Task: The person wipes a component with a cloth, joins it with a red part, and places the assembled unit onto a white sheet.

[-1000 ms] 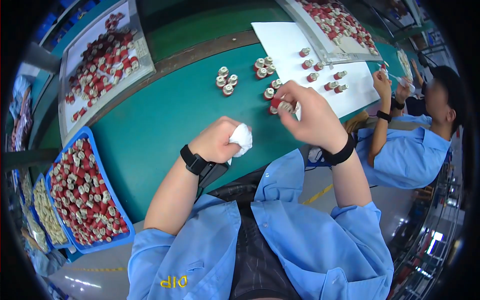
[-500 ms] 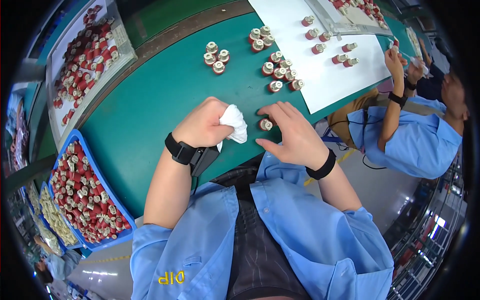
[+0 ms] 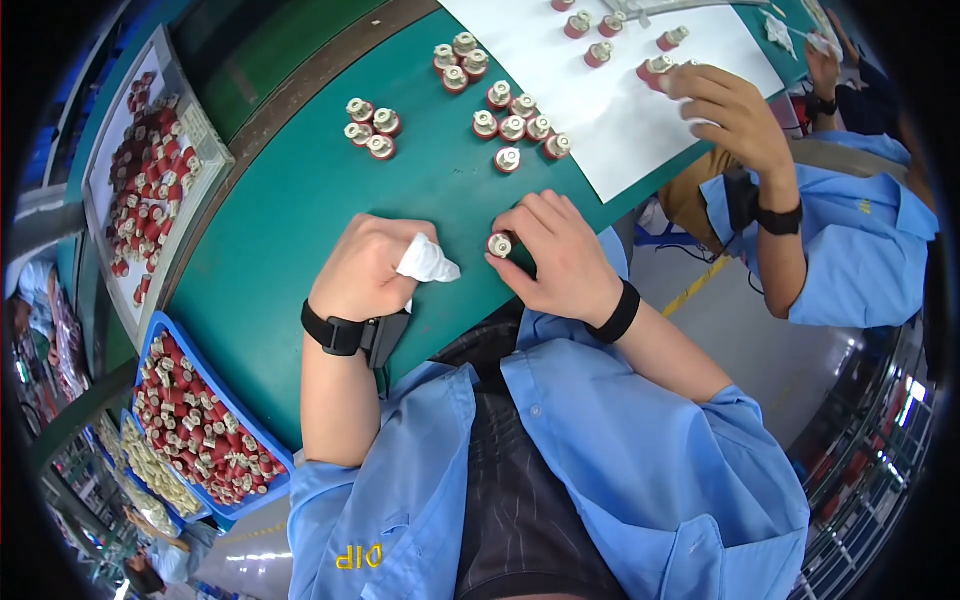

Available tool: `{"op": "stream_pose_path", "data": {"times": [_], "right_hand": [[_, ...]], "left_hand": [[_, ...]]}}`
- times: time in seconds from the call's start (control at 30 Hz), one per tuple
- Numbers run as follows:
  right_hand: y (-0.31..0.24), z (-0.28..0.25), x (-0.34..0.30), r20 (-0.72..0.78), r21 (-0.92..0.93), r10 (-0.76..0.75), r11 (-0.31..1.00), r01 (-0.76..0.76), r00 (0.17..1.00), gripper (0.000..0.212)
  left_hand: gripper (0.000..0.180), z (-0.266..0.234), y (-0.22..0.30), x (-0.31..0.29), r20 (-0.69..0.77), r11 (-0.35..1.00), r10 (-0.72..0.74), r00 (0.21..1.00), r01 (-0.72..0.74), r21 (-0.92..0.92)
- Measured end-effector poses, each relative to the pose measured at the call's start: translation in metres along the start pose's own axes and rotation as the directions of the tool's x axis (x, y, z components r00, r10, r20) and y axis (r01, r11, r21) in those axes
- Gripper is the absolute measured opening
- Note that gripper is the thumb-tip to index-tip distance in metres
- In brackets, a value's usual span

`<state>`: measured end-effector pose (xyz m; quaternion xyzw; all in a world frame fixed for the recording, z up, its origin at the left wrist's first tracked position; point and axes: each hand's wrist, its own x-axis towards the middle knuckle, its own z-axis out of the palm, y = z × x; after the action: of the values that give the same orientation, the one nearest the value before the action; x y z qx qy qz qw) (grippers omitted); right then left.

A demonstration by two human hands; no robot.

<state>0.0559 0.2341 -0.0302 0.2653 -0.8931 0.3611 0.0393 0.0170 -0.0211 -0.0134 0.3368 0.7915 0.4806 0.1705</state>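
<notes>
My left hand (image 3: 362,268) is closed around a wadded white cloth (image 3: 428,261), which sticks out past the thumb and forefinger. To its right, my right hand (image 3: 562,252) pinches a small red cylindrical part with a silvery metal top (image 3: 499,244) between thumb and fingers. The part stands upright at the green tabletop (image 3: 300,240), apart from the cloth. Beyond my hands stand several like parts (image 3: 512,128), metal tops up, in loose clusters. A smaller group (image 3: 372,128) stands farther left.
A blue crate (image 3: 225,395) full of such parts is at the left, with a light-framed tray (image 3: 200,165) of more behind it. White paper (image 3: 620,120) at the right carries several parts, where a co-worker's hand (image 3: 735,115) reaches in. Another person's hand (image 3: 825,70) shows beyond.
My right thumb and fingers have closed on the red part, which was standing between them. The co-worker's hand has come over the parts on the paper. The whole view has shifted.
</notes>
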Motion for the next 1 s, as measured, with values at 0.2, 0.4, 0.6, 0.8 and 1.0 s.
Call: {"op": "stream_pose_path", "data": {"times": [0.2,0.4,0.6,0.8,1.0], "right_hand": [[-0.005,-0.001,-0.001,-0.079,0.041,0.035,0.999,-0.032,0.996,0.028],[-0.003,-0.001,-0.001,-0.059,0.040,0.025,0.999,-0.023,0.998,0.034],[-0.005,0.001,-0.002,-0.113,0.070,0.089,0.994,-0.081,0.990,0.034],[-0.009,-0.007,0.004,-0.094,0.126,0.023,0.992,-0.011,0.995,0.028],[-0.003,0.002,0.001,-0.120,0.123,0.074,0.991,-0.059,0.990,0.024]], "left_hand": [[0.023,-0.003,-0.003,0.000,-0.030,0.999,-0.013,0.999,0.014,0.037],[0.023,-0.001,-0.001,0.001,-0.043,1.000,-0.026,0.999,0.026,-0.009],[0.025,-0.002,0.000,0.000,-0.030,0.998,-0.058,0.998,0.057,-0.023],[0.032,0.001,-0.005,-0.002,-0.040,0.999,-0.033,0.999,0.033,-0.010],[0.038,-0.003,-0.003,0.000,-0.017,0.997,-0.075,0.997,0.074,-0.025]]}}
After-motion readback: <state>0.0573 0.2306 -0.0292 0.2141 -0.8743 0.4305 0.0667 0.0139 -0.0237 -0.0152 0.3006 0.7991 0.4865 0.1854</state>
